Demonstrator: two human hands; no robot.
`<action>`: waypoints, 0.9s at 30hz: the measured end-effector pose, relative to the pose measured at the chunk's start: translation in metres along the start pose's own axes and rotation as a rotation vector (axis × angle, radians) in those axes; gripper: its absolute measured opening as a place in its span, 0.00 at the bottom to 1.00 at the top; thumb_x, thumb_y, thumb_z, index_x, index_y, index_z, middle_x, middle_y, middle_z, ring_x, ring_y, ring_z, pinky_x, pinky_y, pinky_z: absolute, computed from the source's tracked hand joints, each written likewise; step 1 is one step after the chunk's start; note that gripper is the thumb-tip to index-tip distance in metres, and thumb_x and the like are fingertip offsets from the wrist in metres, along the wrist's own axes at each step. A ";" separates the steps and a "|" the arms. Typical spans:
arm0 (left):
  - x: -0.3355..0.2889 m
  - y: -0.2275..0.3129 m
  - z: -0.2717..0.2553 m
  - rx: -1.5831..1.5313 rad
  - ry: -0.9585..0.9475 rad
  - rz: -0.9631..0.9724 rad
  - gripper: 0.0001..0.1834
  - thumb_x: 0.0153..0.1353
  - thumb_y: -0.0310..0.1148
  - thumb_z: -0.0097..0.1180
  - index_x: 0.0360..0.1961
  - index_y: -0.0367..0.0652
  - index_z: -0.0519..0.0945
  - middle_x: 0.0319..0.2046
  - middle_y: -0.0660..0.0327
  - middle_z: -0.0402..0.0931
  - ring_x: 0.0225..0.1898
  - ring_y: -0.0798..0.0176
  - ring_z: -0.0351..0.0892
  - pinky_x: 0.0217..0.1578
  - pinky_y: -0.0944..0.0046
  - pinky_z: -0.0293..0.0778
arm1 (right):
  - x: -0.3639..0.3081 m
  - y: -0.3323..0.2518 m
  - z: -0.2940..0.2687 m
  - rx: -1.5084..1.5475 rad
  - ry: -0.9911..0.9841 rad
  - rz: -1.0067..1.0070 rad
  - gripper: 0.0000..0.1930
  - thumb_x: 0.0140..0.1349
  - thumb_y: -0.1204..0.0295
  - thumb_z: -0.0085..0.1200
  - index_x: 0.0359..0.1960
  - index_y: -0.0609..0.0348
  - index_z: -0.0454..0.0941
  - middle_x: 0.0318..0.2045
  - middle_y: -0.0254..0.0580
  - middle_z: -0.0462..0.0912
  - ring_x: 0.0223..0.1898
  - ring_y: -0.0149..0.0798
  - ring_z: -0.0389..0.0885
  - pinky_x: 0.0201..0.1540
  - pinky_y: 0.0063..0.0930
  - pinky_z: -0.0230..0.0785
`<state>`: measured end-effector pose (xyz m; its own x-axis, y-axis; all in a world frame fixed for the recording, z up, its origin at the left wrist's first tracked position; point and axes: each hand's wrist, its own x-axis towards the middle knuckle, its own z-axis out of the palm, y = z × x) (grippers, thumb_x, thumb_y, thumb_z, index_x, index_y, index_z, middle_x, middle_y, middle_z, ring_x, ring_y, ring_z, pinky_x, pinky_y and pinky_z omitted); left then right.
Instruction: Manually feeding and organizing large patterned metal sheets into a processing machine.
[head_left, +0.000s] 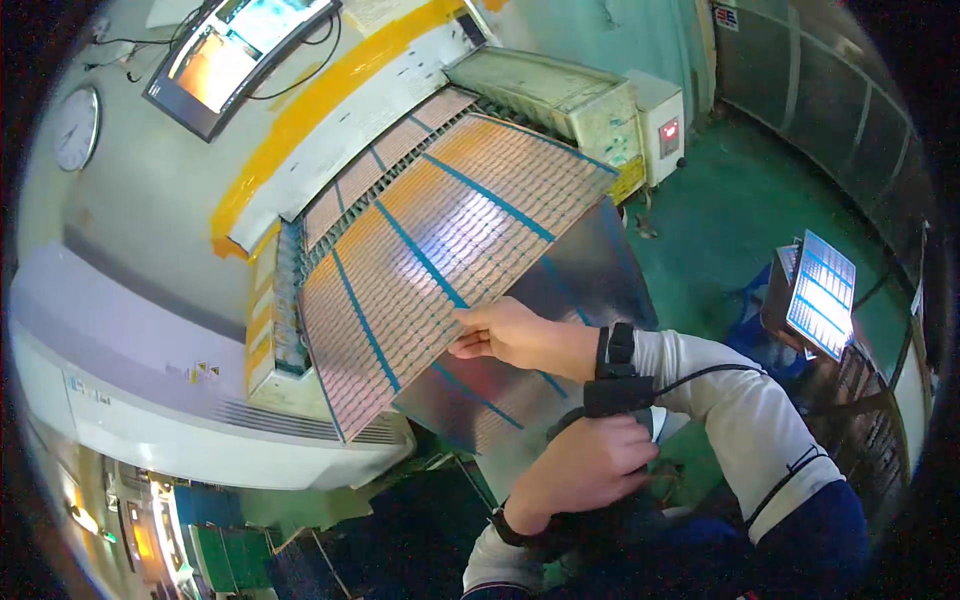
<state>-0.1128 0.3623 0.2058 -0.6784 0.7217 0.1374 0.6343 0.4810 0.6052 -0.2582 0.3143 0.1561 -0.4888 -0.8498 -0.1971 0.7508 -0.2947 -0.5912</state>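
Across the roller machine: a large, thin rectangular copper-coloured panel (520, 165) with rows of fine cells and blue-green stripes lies tilted, its far edge along a row of dark rollers (290, 290).
Near edge of the panel: the right hand (508, 335) pinches it between thumb and fingers.
In front of the body: the left hand (590, 462) is curled near the right wrist; whether it holds anything, I cannot tell.
Right wrist: black strap (620, 345) and a black block-shaped device (618, 396) with a cable.
Under the panel: a dark glossy surface (620, 265) showing blue stripes.
Beyond the rollers: another copper-coloured striped panel (400, 145).
Machine end: pale green metal housing (550, 90), with a white control box (650, 135) beside it.
Right side: small striped panels (825, 295) above the green floor (740, 190).
Wall: black-framed monitor (225, 60) and round clock (78, 128).
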 end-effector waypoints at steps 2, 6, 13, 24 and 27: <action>0.003 -0.003 0.002 -0.013 0.007 0.031 0.17 0.41 0.31 0.61 0.35 0.39 0.75 0.30 0.56 0.73 0.36 0.51 0.74 0.36 0.56 0.73 | 0.009 -0.002 -0.003 0.024 -0.022 -0.018 0.12 0.63 0.70 0.50 0.39 0.68 0.74 0.36 0.50 0.79 0.37 0.46 0.80 0.41 0.36 0.76; -0.001 -0.001 -0.002 0.065 0.012 0.051 0.17 0.41 0.33 0.61 0.35 0.40 0.76 0.28 0.57 0.72 0.35 0.52 0.73 0.38 0.55 0.71 | 0.028 -0.003 0.012 0.066 -0.107 -0.029 0.12 0.64 0.70 0.49 0.40 0.69 0.74 0.38 0.50 0.79 0.39 0.45 0.78 0.44 0.37 0.75; 0.002 -0.001 0.000 0.081 0.038 0.030 0.13 0.48 0.38 0.61 0.30 0.42 0.75 0.25 0.59 0.70 0.33 0.55 0.72 0.37 0.58 0.68 | 0.040 -0.003 0.007 0.106 -0.103 -0.044 0.11 0.63 0.71 0.49 0.41 0.68 0.73 0.39 0.48 0.78 0.38 0.44 0.78 0.44 0.36 0.76; 0.007 -0.005 0.000 0.051 -0.012 0.018 0.17 0.48 0.40 0.63 0.35 0.41 0.79 0.30 0.59 0.76 0.34 0.55 0.76 0.36 0.57 0.72 | 0.044 -0.015 -0.027 -0.011 -0.083 0.015 0.16 0.59 0.67 0.57 0.42 0.67 0.74 0.38 0.49 0.79 0.39 0.43 0.79 0.42 0.33 0.76; 0.004 -0.004 -0.001 0.040 0.018 0.045 0.16 0.47 0.39 0.64 0.35 0.41 0.79 0.30 0.60 0.77 0.33 0.55 0.77 0.34 0.58 0.72 | 0.025 -0.027 -0.079 -0.205 0.059 -0.145 0.19 0.56 0.63 0.59 0.42 0.64 0.74 0.38 0.47 0.79 0.37 0.40 0.80 0.38 0.29 0.75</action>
<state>-0.1183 0.3628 0.2045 -0.6549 0.7345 0.1781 0.6788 0.4680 0.5659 -0.3258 0.3355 0.1049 -0.6140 -0.7767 -0.1404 0.5682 -0.3115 -0.7616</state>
